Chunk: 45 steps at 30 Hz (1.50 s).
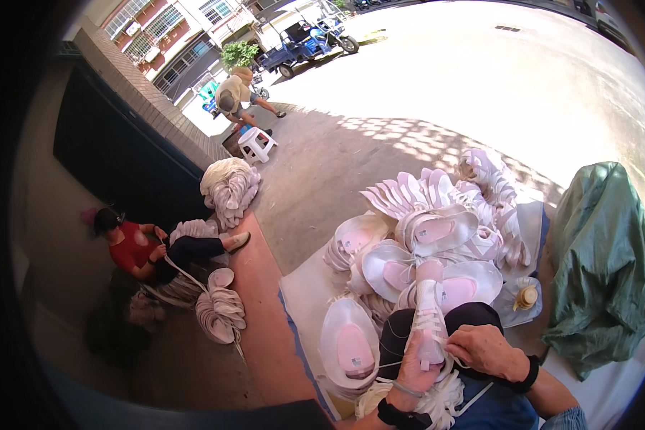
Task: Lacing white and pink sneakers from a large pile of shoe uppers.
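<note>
A pale pink-white shoe upper [429, 308] lies lengthwise over my lap, white lace crossing its front. My left hand [411, 371] is closed around its lower end, palm up. To its right, my right hand [486, 350] pinches a thin white lace [457, 362] beside the eyelets. Black bands circle both wrists. Under my hands hangs a bunch of loose white laces [443, 403]. Beyond my knees, piled stacks of similar shoe uppers [435, 231] rest on a pale sheet, and another stack [348, 344] stands left of my left hand.
A green cloth-like cover [602, 265] stands at the right, near a small yellowish round item [526, 297] on clear plastic. At left, a seated person in red [137, 251] handles laces beside more uppers. Farther off are a white stool [256, 145], a bending person [233, 94] and a blue cargo tricycle [301, 49].
</note>
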Each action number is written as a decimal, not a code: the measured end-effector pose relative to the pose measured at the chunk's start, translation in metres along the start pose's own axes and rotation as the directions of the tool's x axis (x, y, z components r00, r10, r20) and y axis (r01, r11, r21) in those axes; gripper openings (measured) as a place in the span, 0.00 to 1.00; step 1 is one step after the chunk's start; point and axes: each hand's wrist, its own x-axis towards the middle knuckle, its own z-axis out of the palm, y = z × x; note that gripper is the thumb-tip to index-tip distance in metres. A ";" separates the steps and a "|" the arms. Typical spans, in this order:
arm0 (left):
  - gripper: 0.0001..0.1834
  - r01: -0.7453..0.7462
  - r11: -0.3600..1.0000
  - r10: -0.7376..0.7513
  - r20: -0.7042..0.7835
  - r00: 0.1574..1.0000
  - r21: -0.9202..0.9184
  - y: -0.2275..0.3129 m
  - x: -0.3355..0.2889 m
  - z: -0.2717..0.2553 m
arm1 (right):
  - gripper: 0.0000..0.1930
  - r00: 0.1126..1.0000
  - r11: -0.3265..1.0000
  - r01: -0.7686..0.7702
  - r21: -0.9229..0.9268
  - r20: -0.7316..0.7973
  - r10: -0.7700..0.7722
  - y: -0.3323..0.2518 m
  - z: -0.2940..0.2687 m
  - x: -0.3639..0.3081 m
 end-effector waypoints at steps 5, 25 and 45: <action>0.21 -0.003 1.000 0.003 -0.023 1.000 0.031 0.001 -0.005 0.007 | 0.09 0.987 0.985 -0.001 0.175 -0.160 0.029 0.003 0.000 0.011; 0.22 -0.029 0.998 0.035 0.098 0.995 -0.056 0.000 -0.004 0.005 | 0.08 0.996 0.975 0.093 0.203 -0.025 -0.090 0.011 -0.015 0.009; 0.20 -0.041 0.998 0.044 0.092 0.995 -0.040 -0.008 -0.010 -0.004 | 0.06 0.980 0.996 0.048 0.074 -0.196 -0.032 -0.013 0.006 0.012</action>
